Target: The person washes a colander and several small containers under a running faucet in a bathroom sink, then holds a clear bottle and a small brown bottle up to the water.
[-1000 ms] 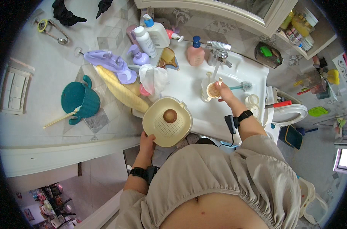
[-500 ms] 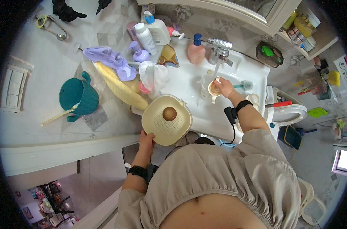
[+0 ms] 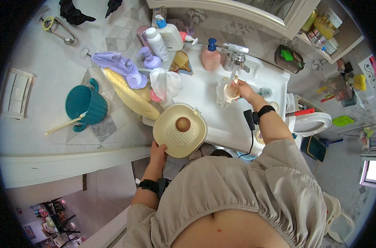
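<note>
Two hands hold things: the right hand (image 3: 243, 89), closed on the cup (image 3: 231, 92), has just brought it slightly nearer the tap (image 3: 237, 60) ahead, apparently into the water (image 3: 233, 76); the left hand (image 3: 158, 153) clasps the basin (image 3: 163, 129), a round brown thing (image 3: 183, 124) beyond its thumb

A cream basin (image 3: 178, 139) (perforated, a round brown object (image 3: 183, 124) inside) was held by its rim, ahead of the left hand (image 3: 158, 152); a small cream cup (image 3: 231, 92) was gripped in the right hand (image 3: 244, 89).
</note>
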Demonstrator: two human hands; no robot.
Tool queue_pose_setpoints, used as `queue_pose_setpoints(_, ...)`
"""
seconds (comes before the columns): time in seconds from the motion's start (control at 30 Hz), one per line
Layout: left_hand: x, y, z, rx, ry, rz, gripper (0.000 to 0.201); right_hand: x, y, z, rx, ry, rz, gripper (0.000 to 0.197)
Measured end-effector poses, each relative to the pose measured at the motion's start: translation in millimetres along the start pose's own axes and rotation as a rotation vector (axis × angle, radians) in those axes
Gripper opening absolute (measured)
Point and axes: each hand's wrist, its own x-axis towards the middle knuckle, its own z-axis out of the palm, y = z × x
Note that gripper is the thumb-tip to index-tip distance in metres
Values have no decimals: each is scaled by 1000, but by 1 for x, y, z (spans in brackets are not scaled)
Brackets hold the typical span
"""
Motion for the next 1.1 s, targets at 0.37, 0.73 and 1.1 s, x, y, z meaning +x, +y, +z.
queue_pose_setpoints(0.37, 1, 0, 0, -9, 7, -8, 52, -34, -33, 29, -110, -56, 26, 31)
queue_pose_setpoints(0.73, 2, -3, -1, 5, 6, -5, 48, -30, -21, 20, -106, -131, 38, 38)
queue_pose_setpoints(1.1, -5, 3, 0, 57, 51, 2, 48, 26, -22, 29, -716, 217, -119, 48)
